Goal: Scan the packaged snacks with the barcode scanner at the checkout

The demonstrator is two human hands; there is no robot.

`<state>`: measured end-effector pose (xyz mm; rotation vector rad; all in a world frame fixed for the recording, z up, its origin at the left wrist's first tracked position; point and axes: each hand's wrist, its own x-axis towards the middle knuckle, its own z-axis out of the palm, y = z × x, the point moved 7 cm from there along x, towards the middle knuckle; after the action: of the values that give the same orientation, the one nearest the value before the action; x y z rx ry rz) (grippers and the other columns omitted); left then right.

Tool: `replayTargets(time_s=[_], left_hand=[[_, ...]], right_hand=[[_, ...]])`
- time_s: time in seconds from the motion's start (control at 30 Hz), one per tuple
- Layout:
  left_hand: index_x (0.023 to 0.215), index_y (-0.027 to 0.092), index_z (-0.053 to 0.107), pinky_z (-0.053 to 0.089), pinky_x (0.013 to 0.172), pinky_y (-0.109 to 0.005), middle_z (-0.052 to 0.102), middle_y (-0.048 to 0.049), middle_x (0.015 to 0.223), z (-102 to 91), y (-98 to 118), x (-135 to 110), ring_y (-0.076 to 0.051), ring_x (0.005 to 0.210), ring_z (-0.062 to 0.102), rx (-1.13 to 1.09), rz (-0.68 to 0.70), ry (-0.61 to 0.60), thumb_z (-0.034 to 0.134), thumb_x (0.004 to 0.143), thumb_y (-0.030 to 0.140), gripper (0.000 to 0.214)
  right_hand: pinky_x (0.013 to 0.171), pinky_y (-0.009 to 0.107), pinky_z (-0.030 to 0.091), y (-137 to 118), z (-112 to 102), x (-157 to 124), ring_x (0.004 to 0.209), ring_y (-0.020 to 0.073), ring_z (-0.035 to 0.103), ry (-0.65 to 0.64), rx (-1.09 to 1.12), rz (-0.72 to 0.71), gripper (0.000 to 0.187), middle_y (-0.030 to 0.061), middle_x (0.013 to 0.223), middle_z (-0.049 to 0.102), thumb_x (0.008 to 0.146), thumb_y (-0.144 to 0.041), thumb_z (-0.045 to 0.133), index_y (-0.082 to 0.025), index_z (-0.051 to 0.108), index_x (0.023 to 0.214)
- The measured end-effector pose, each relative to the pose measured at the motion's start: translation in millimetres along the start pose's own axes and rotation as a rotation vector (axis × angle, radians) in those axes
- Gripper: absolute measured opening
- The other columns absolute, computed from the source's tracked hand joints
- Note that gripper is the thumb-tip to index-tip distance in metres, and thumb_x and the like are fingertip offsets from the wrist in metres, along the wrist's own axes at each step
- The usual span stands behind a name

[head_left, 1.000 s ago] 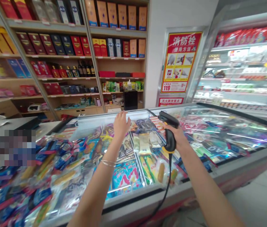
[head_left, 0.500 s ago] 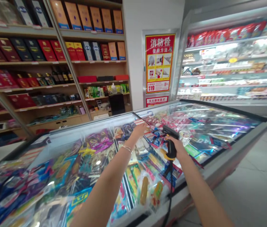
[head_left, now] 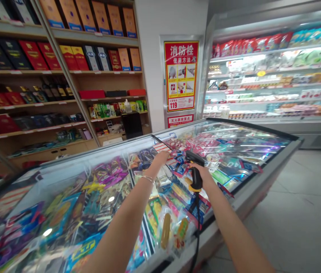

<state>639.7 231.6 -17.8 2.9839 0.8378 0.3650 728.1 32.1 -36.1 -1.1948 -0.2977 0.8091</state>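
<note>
Since the earlier view, the left hand [head_left: 159, 159] has dropped from its raised pose and now reaches low and flat across the glass lid [head_left: 63, 178] of a chest freezer, fingers pointing away, holding nothing. A thin bracelet [head_left: 148, 179] circles that wrist. The right hand [head_left: 203, 174] is clamped around the grip of a black and yellow barcode scanner [head_left: 195, 178], held above the lid just beside the left hand, though the two are apart. Its black cable [head_left: 197, 227] drops over the freezer's near rim [head_left: 223, 223]. Bright plastic packets [head_left: 100, 197] fill the compartments under the glass. Pale tile floor [head_left: 291, 212] runs along the freezer's right side, towards a refrigerated display case [head_left: 263, 76]. Beyond the far rim stand wooden shelves [head_left: 92, 85] of gift boxes [head_left: 100, 58] and a red fire-hydrant poster [head_left: 181, 76]. Both arms stretch forward from the lower edge of the view.
</note>
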Motion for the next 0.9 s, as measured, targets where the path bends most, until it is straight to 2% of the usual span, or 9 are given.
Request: replayTargets(time_s=[0.13,0.23,0.37,0.5,0.6,0.7,0.8,0.9], left_hand=[[0.11,0.017,0.063,0.047,0.093,-0.031,0.068,-0.0128,0.11,-15.5,-6.2,-22.2,-0.021,0.107,0.062,-0.038,-0.071,0.036,0.049,0.087,0.011,0.028],[0.111,0.018,0.062,0.046,0.092,-0.032,0.068,-0.0124,0.109,-36.5,-16.9,-52.5,-0.022,0.106,0.062,-0.082,-0.117,0.1,0.049,0.089,0.019,0.024],[0.112,0.016,0.058,0.048,0.084,-0.032,0.069,-0.0125,0.104,-73.4,-42.1,-109.2,-0.022,0.098,0.065,-0.156,-0.187,0.207,0.04,0.095,0.028,0.028],[0.109,0.016,0.058,0.049,0.078,-0.031,0.071,-0.0094,0.091,-114.4,-68.0,-174.9,-0.021,0.086,0.066,-0.256,-0.235,0.305,0.04,0.093,0.031,0.028],[0.106,0.017,0.06,0.05,0.075,-0.03,0.072,-0.0084,0.09,-145.8,-84.0,-226.9,-0.021,0.084,0.066,-0.389,-0.259,0.408,0.044,0.09,0.037,0.03],[0.104,0.018,0.06,0.051,0.071,-0.027,0.072,-0.0076,0.09,-167.3,-98.0,-277.6,-0.021,0.085,0.066,-0.429,-0.277,0.452,0.044,0.087,0.045,0.035],[0.104,0.018,0.061,0.051,0.067,-0.026,0.073,-0.0084,0.093,-175.0,-116.7,-325.9,-0.021,0.082,0.067,-0.418,-0.334,0.508,0.046,0.085,0.048,0.038],[0.108,0.018,0.06,0.053,0.072,-0.028,0.073,-0.009,0.097,-168.8,-139.5,-367.2,-0.022,0.088,0.068,-0.424,-0.435,0.596,0.047,0.085,0.047,0.039]], right_hand=[[0.031,0.021,0.041,1.4,-0.2,1.9,0.036,0.012,0.052,-0.013,-0.007,0.006,0.008,0.0023,0.049,0.061,0.068,-0.017,0.068,-0.017,0.061,0.064],[0.03,0.019,0.039,-1.3,0.3,-0.2,0.036,0.0112,0.052,-0.022,-0.012,0.031,0.009,0.0015,0.047,0.06,0.07,-0.016,0.067,-0.016,0.061,0.064],[0.031,0.018,0.04,-14.8,7.4,-11.7,0.036,0.0102,0.052,-0.06,-0.037,0.03,0.007,0.0019,0.048,0.06,0.072,-0.015,0.066,-0.014,0.062,0.066],[0.032,0.017,0.039,-30.7,32.5,-39.0,0.035,0.01,0.051,-0.152,-0.119,0.01,0.01,0.0019,0.044,0.058,0.075,-0.018,0.065,-0.013,0.063,0.066],[0.031,0.018,0.038,-37.8,64.4,-66.7,0.034,0.0102,0.05,-0.233,-0.167,-0.023,0.01,0.0019,0.043,0.058,0.072,-0.019,0.067,-0.013,0.063,0.065],[0.033,0.018,0.04,-34.4,109.3,-94.9,0.035,0.0105,0.051,-0.356,-0.135,-0.056,0.009,0.0014,0.045,0.058,0.068,-0.019,0.069,-0.013,0.064,0.065],[0.035,0.019,0.043,-15.7,163.7,-122.5,0.036,0.0101,0.052,-0.506,-0.11,-0.064,0.01,0.0009,0.048,0.06,0.063,-0.02,0.071,-0.013,0.064,0.066],[0.037,0.02,0.044,16.8,219.3,-148.9,0.037,0.01,0.052,-0.644,-0.09,-0.043,0.01,0.0013,0.053,0.064,0.061,-0.02,0.07,-0.014,0.063,0.067]])
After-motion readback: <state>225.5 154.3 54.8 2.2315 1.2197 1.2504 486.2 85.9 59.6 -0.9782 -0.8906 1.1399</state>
